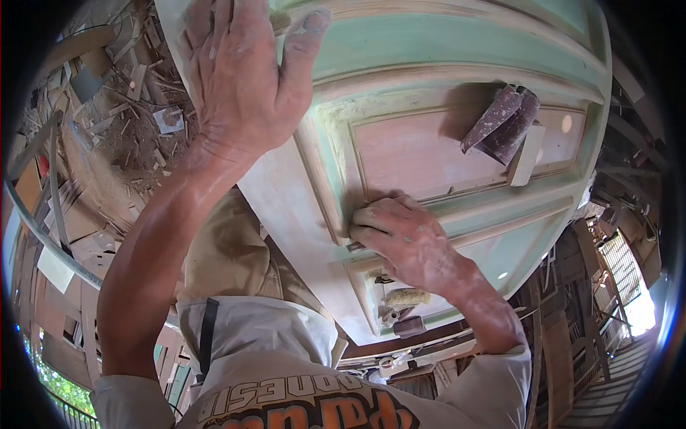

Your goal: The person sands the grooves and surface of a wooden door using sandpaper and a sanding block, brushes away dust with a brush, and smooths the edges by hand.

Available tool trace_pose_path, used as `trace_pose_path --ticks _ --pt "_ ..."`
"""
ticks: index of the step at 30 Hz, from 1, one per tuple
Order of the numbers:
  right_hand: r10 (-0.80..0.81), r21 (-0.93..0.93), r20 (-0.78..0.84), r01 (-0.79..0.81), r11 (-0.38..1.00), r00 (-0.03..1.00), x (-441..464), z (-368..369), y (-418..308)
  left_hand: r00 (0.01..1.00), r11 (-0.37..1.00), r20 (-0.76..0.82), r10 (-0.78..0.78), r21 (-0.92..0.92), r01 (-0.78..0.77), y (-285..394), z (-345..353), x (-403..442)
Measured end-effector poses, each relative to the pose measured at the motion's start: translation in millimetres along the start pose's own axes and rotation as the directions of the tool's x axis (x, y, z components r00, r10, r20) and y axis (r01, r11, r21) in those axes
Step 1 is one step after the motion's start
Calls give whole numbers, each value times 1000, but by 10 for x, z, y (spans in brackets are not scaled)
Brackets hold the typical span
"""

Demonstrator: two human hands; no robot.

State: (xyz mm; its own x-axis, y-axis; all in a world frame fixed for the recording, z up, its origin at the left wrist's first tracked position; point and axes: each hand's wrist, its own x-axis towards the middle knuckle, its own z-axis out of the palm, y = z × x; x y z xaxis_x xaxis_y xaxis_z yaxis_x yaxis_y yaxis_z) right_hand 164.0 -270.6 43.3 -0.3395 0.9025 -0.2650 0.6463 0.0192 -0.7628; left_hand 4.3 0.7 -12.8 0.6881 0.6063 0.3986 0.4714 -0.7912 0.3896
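Fingers (373,217) on panelled woodwork (421,154)

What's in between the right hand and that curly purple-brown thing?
In the head view, only the pinkish panel shows between the right hand and the curled purple-brown sheet, bare but for a small dark speck.

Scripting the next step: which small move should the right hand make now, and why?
I'd probably slide the right hand along the near edge of the panel, stopping short of the block. It is at the panel's corner, the left hand rests on the frame, and the block sits farther along that edge. What the right hand may hold is unclear.
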Motion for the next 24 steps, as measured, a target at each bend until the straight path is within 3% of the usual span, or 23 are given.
trace_pose_path --ticks 3,5,12,14,15,17,19,21,22,23,24 --pt "-25 51 -9 25 998 1000 21 25 4 1000 1000 0 0 -9 0 -1 -9 5" --pt "-34 -18 -107 32 999 994 -63 39 -55 1000 1000 15 -16 -15 17 21 -7 8" --pt "41 16 -163 -39 999 986 -67 121 -117 1000 1000 -14 24 12 -24 -44 33 8" --pt "28 78 -146 -16 997 989 -82 100 -47 998 998 -25 62 20 -61 -39 44 4" --pt "42 82 -164 -29 996 986 -60 75 1 999 998 -37 14 -64 -17 -18 48 3" --pt "99 291 -94 -68 954 991 0 -19 67 1000 986 -28 2 -164 -7 6 48 -2" --pt "143 371 -141 -81 925 980 -44 -114 17 998 987 -56 28 -156 -37 -6 33 2" --pt "271 417 -406 -87 905 873 -159 -149 -56 986 973 -72 153 -162 -163 -12 -52 21" --pt "388 429 -451 -186 884 804 -272 -187 -109 965 954 -99 243 -156 -257 21 -107 27" --pt "399 435 -474 -185 881 785 -325 -197 -222 957 944 -97 272 -164 -285 120 -179 0" --pt "606 550 -530 -304 778 593 -374 -194 -367 956 900 -19 291 -332 -281 275 -276 -53"
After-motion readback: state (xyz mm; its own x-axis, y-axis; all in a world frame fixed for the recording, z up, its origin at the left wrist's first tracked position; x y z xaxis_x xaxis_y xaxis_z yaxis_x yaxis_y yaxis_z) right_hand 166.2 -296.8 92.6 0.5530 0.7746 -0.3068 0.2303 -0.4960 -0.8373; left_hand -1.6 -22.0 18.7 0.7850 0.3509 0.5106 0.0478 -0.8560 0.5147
